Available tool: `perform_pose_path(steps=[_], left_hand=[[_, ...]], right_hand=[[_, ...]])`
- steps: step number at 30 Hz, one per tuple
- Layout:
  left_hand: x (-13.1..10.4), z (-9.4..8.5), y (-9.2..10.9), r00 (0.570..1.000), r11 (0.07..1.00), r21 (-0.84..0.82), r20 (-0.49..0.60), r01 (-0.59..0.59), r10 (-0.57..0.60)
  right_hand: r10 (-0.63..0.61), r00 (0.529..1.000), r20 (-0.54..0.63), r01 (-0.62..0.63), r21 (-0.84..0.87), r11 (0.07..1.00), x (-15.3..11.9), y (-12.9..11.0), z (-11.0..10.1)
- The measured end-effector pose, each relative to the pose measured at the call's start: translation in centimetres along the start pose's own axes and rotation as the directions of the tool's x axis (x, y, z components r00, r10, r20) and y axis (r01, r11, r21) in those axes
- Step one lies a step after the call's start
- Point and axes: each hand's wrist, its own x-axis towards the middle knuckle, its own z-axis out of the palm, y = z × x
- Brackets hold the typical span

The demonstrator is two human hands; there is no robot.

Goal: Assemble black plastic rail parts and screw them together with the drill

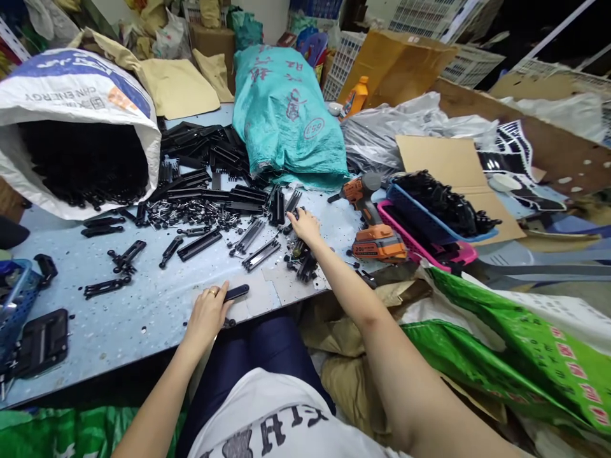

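Near the table's front edge, my left hand (206,313) is closed around a flat black plastic bar (237,292), whose rounded end sticks out to the right. My right hand (305,227) reaches farther forward, fingers bent together at a cluster of black parts; something dark shows at the fingertips, too small to make out. Long black slotted strips (261,254) lie just left of it. Below it is a small heap of black pieces and screws (305,264). A wide pile of small screws and knobs (191,214) spreads farther left.
An orange cordless drill (370,219) stands right of my right hand, beside a blue basket (429,222) of black parts over a pink one (465,253). A white sack (81,95) of black parts lies open at left. A teal sack (286,114) lies at the back.
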Motion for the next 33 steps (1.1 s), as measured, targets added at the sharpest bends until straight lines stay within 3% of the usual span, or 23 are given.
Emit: perform_pose_path(steps=[2, 5, 7, 10, 11, 12, 15, 18, 20, 22, 23, 24, 27, 28, 29, 30, 31, 33], left_hand=[[-0.3, 0.5, -0.3, 0.998, 0.999, -0.032, -0.055, -0.023, 0.021], [-0.5, 1.2, -0.6, 0.991, 0.998, -0.042, -0.129, -0.048, 0.042], [-0.4, 1.6, -0.7, 0.984, 0.997, -0.04, -0.171, -0.066, 0.059], [-0.4, 1.9, -0.9, 0.974, 0.995, -0.03, -0.208, -0.095, 0.087], [-0.4, 1.9, -1.0, 0.972, 0.995, -0.023, -0.215, -0.1, 0.092], [-0.4, 1.9, -1.0, 0.97, 0.995, -0.017, -0.221, -0.103, 0.097], [-0.4, 1.9, -1.0, 0.966, 0.994, -0.004, -0.238, -0.11, 0.106], [-0.4, 2.0, -1.0, 0.959, 0.993, -0.005, -0.259, -0.118, 0.113], [-0.4, 2.1, -1.0, 0.957, 0.993, -0.006, -0.266, -0.119, 0.113], [-0.4, 2.1, -1.0, 0.959, 0.993, -0.002, -0.26, -0.119, 0.114], [-0.3, 2.1, -1.0, 0.961, 0.993, 0.001, -0.253, -0.118, 0.114], [-0.3, 2.0, -1.0, 0.963, 0.993, 0.003, -0.244, -0.116, 0.113], [-0.3, 2.0, -1.0, 0.969, 0.994, 0.008, -0.221, -0.109, 0.108], [-0.3, 1.9, -1.1, 0.971, 0.994, 0.008, -0.214, -0.11, 0.109], [-0.3, 1.9, -1.1, 0.971, 0.994, 0.008, -0.21, -0.112, 0.112], [-0.3, 1.9, -1.1, 0.972, 0.993, 0.008, -0.206, -0.115, 0.114], [-0.3, 1.9, -1.1, 0.972, 0.993, 0.008, -0.203, -0.117, 0.116], [-0.3, 1.8, -1.0, 0.974, 0.994, 0.007, -0.199, -0.113, 0.112]], right_hand=[[-0.105, 0.994, -0.026, 0.105, -0.019, 0.994, -0.5, 0.8, -0.4], [-0.13, 0.989, -0.066, 0.128, -0.045, 0.991, -0.8, 2.1, -1.2], [-0.266, 0.963, -0.037, 0.262, -0.082, 0.962, -1.1, 1.9, -1.3], [-0.56, 0.816, 0.144, 0.578, -0.176, 0.797, -1.9, -0.1, -1.2], [-0.603, 0.775, 0.191, 0.632, -0.197, 0.749, -2.2, -0.9, -1.2], [-0.613, 0.763, 0.205, 0.646, -0.22, 0.731, -2.3, -1.5, -1.4], [-0.522, 0.847, 0.105, 0.529, -0.277, 0.802, -2.4, -1.6, -2.8], [-0.277, 0.958, -0.07, 0.236, -0.35, 0.906, -2.1, 1.1, -5.2], [-0.148, 0.974, -0.169, 0.077, -0.37, 0.926, -2.3, 3.1, -6.5], [-0.199, 0.971, -0.132, 0.139, -0.367, 0.92, -3.5, 4.5, -7.0], [-0.299, 0.953, -0.044, 0.265, -0.357, 0.896, -4.4, 4.9, -6.9], [-0.422, 0.903, 0.073, 0.421, -0.334, 0.843, -5.5, 5.1, -6.6], [-0.699, 0.62, 0.356, 0.783, -0.225, 0.58, -8.9, 5.1, -5.2], [-0.737, 0.545, 0.399, 0.836, -0.204, 0.508, -9.6, 4.9, -4.8], [-0.756, 0.502, 0.421, 0.864, -0.195, 0.465, -10.1, 4.7, -4.5], [-0.766, 0.487, 0.42, 0.872, -0.19, 0.451, -10.3, 4.4, -4.4], [-0.772, 0.503, 0.389, 0.864, -0.192, 0.466, -10.2, 4.1, -4.4], [-0.749, 0.621, 0.23, 0.783, -0.218, 0.583, -9.2, 3.6, -4.9]])
